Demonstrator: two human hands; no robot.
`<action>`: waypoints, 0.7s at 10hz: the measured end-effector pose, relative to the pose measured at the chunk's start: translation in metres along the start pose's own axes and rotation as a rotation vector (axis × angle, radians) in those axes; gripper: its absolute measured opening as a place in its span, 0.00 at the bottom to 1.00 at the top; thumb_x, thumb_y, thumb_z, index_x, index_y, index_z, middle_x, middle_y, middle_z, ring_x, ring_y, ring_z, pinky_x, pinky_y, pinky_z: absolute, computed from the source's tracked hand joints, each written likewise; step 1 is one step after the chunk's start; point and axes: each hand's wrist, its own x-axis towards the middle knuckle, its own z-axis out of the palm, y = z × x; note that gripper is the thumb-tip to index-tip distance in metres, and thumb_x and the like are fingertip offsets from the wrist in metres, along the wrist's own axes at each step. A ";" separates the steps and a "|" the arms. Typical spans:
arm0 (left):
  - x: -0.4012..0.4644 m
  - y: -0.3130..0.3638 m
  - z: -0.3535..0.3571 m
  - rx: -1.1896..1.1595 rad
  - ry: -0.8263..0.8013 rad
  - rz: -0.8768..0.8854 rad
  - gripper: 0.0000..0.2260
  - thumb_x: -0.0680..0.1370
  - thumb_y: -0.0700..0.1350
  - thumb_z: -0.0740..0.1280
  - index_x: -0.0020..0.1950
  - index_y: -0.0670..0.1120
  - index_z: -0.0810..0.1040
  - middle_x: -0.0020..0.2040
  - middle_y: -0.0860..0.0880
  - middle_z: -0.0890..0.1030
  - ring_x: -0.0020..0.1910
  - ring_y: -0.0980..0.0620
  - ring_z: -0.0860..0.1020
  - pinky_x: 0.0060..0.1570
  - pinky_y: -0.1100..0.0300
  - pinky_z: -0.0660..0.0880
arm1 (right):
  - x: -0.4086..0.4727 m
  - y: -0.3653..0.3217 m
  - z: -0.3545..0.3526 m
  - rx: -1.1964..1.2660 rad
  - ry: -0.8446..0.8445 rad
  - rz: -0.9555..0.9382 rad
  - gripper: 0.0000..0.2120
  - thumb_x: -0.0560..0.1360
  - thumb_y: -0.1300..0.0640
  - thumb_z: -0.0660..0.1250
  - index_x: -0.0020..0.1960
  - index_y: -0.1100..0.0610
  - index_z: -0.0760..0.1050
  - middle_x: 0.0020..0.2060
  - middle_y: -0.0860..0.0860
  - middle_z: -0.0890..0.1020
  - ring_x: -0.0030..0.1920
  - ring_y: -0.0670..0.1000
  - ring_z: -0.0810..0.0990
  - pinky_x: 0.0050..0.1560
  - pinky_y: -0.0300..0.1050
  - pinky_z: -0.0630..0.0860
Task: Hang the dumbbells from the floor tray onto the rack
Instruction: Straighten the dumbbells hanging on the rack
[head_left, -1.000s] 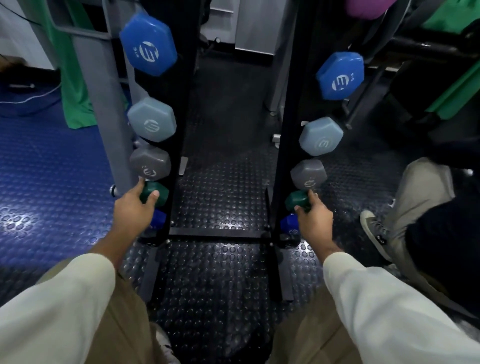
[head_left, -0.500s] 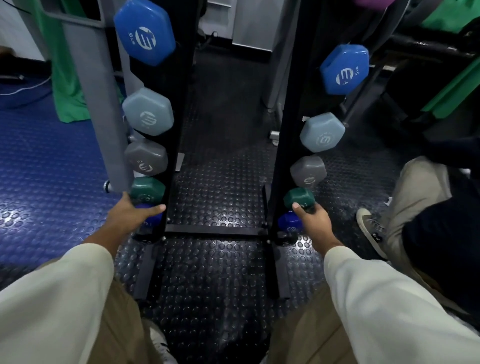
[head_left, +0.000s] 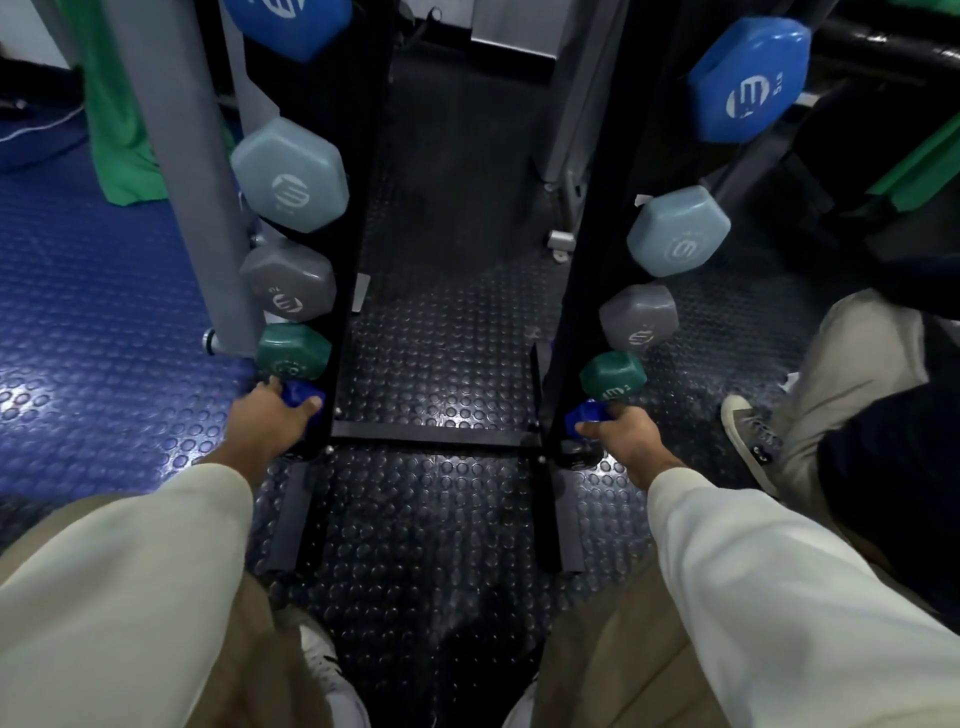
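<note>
I had both hands at the foot of the rack (head_left: 358, 218), one at each upright. The left hand (head_left: 267, 423) was wrapped over the end of a small dark-blue dumbbell (head_left: 303, 393) at the lowest position of the left upright, thumb on the inner side of the weight. The right hand (head_left: 626, 434) gripped the matching dark-blue dumbbell (head_left: 589, 413) at the lowest position of the right upright (head_left: 587, 218), fingers curled around it. Neither hand was free.

Position of the task items: each dark-blue dumbbell sat directly below a green dumbbell (head_left: 293, 353) (head_left: 613, 375), touching or nearly touching it; I could not tell which. Above these, each upright carried a grey (head_left: 288, 283), a pale-blue (head_left: 291, 174) and a large blue dumbbell (head_left: 283, 21), all with one hexagonal end facing me. No floor tray was in view.

Governing relation: each dumbbell's long axis ran away from me, through its upright, so only the near end was visible. Each weight lay straight ahead of the hand holding it, so neither hand needed to cross over. I judged that the next move would turn on keeping each handle level and in line with its slot, close under the green dumbbell and just above the black crossbar (head_left: 436, 436) joining the uprights at the floor. Whether the handles were already seated, I could not tell.
</note>
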 end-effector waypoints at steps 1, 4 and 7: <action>0.000 -0.001 -0.002 0.004 -0.028 -0.006 0.29 0.80 0.60 0.70 0.70 0.39 0.75 0.66 0.34 0.79 0.64 0.31 0.77 0.63 0.44 0.73 | -0.003 -0.001 -0.001 -0.024 -0.010 0.019 0.20 0.69 0.52 0.81 0.59 0.53 0.84 0.50 0.51 0.86 0.52 0.55 0.84 0.59 0.51 0.80; -0.017 -0.005 -0.017 -0.656 0.043 -0.209 0.18 0.79 0.39 0.65 0.68 0.44 0.81 0.62 0.36 0.83 0.57 0.40 0.82 0.55 0.47 0.78 | 0.024 0.022 0.005 0.104 0.002 0.015 0.26 0.61 0.53 0.79 0.59 0.55 0.84 0.48 0.52 0.88 0.50 0.56 0.86 0.58 0.57 0.83; -0.016 -0.042 0.014 -0.442 -0.104 -0.337 0.18 0.85 0.39 0.60 0.72 0.34 0.74 0.69 0.35 0.77 0.68 0.36 0.77 0.53 0.55 0.74 | 0.062 0.081 0.024 -0.009 0.059 0.285 0.15 0.73 0.54 0.69 0.51 0.66 0.75 0.47 0.58 0.81 0.44 0.58 0.77 0.46 0.55 0.76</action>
